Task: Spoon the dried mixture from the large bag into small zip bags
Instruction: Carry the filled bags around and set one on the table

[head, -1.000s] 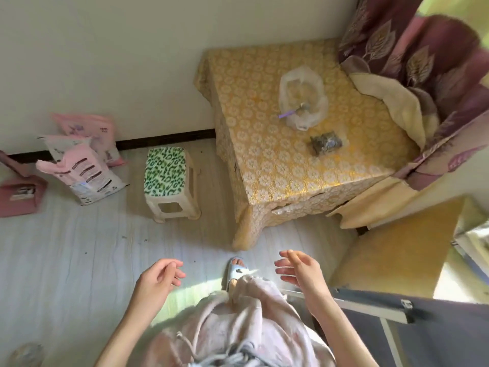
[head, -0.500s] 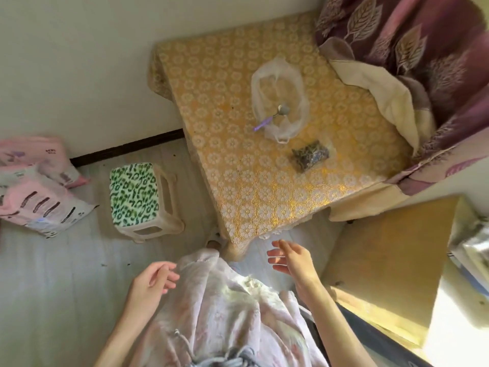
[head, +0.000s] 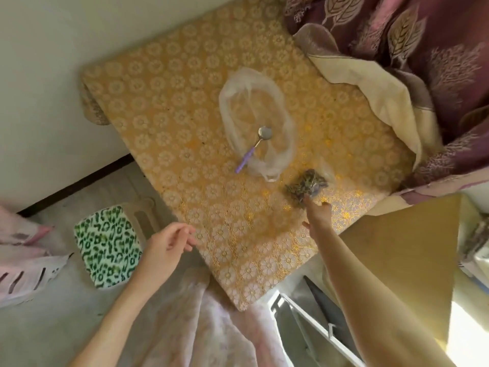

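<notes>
Since 1 s ago the person has closed in on the table point(head: 185, 107): both hands were hanging loose over the lap w/ nothing in them, now the right hand point(head: 316, 215) is stretched out over the tabletop, fingertips at the near edge of the small zip bag point(head: 307, 185). Looks like touching or just abt to pinch it; can't tell if there's a real grip yet, fingers mostly hidden behind the hand. Left hand point(head: 165, 250) hangs off the table's near-left edge, fingers loosely curled, holding nothing.

Judgement: no spooning begun, this is the opening pick-up of the bag to be filled or checked. That bag already looks stuffed w/ dark dried bits, so it may be 1 done already; a 2nd, clear flat bag seems to lie just behind it, too faint to be sure.

Materials: large bag point(head: 256, 123) is thin, milky, crinkly plastic, mouth rolled open into an oval ring, mid-table; contents pale, hard to make out through glare. Spoon point(head: 255, 148) lies across its near rim, round shiny metal bowl inside, lilac plastic handle sticking out toward the left. Small zip bag is lumpy, glossy film over grey-purple crumbly mix, just beside the large bag's near-right end. Tablecloth is yellow w/ repeating floral medallions, slightly glossy, draped over corners. Green-white patterned stool point(head: 108, 242) on floor at left; plum leaf-print curtain point(head: 423, 62) at right
</notes>
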A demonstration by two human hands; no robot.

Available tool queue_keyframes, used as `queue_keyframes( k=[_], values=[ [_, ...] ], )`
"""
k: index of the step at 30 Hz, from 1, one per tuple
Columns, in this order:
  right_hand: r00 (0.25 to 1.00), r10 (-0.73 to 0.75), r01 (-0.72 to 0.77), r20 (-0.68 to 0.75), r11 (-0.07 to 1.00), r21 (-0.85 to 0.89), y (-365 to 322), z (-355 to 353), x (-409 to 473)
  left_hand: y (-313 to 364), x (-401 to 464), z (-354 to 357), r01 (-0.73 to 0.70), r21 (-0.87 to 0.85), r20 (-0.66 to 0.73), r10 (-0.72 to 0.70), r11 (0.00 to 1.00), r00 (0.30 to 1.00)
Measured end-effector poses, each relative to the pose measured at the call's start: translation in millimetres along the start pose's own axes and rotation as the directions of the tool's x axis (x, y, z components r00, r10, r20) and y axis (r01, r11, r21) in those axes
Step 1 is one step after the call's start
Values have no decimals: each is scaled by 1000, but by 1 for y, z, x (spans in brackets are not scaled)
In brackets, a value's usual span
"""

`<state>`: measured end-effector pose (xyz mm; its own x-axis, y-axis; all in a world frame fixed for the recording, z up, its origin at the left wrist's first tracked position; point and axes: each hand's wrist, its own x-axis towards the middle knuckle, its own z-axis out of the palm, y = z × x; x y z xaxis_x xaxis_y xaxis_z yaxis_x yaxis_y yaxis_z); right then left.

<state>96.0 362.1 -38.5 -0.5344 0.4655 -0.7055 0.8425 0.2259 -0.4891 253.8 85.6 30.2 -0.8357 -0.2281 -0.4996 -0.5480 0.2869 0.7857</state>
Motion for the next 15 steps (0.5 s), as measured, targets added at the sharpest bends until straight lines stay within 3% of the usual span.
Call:
queue_keyframes(
  k=[5, 10, 15],
  values=[
    [986, -76, 43, -149, 976, -215, -22, 28, 41, 8, 35, -4, 10, 8, 43, -10, 1000, 999],
    [977, -12, -55, -213, 949, -310, -31, 51, 55, 0, 45, -12, 29, 40, 63, -31, 999, 998],
    [989, -20, -11, -146, 979, -204, -27, 37, 54, -1, 47, -13, 51, 73, 107, -59, 996, 993]
  ],
)
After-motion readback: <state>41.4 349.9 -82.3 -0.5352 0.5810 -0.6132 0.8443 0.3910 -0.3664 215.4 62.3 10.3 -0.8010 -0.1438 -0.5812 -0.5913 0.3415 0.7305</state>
